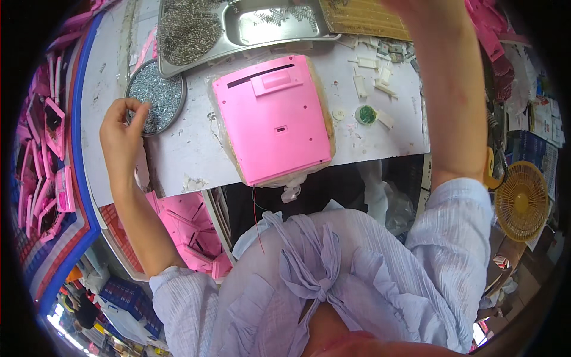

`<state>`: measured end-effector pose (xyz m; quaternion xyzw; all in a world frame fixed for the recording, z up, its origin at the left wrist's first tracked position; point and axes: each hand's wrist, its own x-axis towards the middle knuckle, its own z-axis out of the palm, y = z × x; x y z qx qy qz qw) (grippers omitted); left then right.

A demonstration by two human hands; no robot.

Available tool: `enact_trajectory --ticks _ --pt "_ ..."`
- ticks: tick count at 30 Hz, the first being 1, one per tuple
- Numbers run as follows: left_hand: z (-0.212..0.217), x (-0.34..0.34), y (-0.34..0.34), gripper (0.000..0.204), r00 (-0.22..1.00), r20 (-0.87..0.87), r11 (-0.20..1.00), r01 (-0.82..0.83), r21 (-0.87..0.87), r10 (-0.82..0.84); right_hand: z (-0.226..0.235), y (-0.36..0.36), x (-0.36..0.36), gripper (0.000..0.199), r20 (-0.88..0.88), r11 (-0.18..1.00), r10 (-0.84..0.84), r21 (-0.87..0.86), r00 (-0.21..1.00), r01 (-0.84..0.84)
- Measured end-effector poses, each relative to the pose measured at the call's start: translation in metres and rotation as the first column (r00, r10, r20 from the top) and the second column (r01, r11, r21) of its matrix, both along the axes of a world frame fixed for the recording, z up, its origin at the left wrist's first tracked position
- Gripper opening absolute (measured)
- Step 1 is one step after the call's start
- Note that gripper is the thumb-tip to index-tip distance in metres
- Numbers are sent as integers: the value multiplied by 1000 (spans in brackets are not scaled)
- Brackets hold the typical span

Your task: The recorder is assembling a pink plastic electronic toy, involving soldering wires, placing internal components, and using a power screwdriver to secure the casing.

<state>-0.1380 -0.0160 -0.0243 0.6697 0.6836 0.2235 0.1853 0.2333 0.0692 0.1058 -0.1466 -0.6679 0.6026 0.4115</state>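
My left hand [121, 128] is at the left rim of a round dark dish [181, 110] full of small silvery screws [157, 98]. Its thumb and fingers are drawn together in a pinch; anything between them is too small to make out. A flat pink plastic casing [273, 146] lies in front of me on a plastic-wrapped pad [329, 122], with a slot near its far edge and several small holes. Thin red and dark wires [256, 211] hang from its near edge. My right forearm [449, 95] reaches up past the top edge, which cuts off the hand.
A metal tray [270, 40] of small metal parts stands at the back beside a cardboard piece [363, 18]. Small white plastic parts [385, 74] and a green round piece [366, 115] lie at right. Pink casings [193, 229] fill a crate below; a yellow basket [521, 201] is far right.
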Motion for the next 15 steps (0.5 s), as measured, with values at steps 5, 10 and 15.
enact_trajectory --ticks 5,10,15 --pt "21 113 -77 21 845 -21 788 508 346 -535 -59 -88 4 33 -262 985 -105 -163 959 63" --pt "10 157 -95 16 765 252 794 501 345 -593 -41 -139 -3 30 -244 985 -129 -143 961 96" --pt "11 160 -95 15 748 357 825 461 327 -560 -33 -141 -6 30 -236 988 -130 -117 963 105"
